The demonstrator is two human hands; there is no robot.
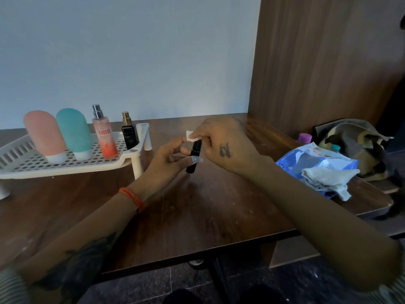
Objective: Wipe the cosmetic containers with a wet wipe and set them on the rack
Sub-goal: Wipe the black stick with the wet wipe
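1. L hand [169, 157] grips black tube [194, 157] at mid-body, fingers curled round it; tube near upright, tilted a bit, held above table [219, 205].
2. R hand [221, 145] pinches small white wipe [190, 136] against tube's top end; wipe sits just above L fingers.
3. Rack [65, 165] at L, well apart from tube: holds pink bottle [45, 136], teal bottle [74, 133], spray [103, 132], black bottle [128, 132], all upright.
4. Wipe pack [315, 163] at R w/ cloth [328, 178] on it.
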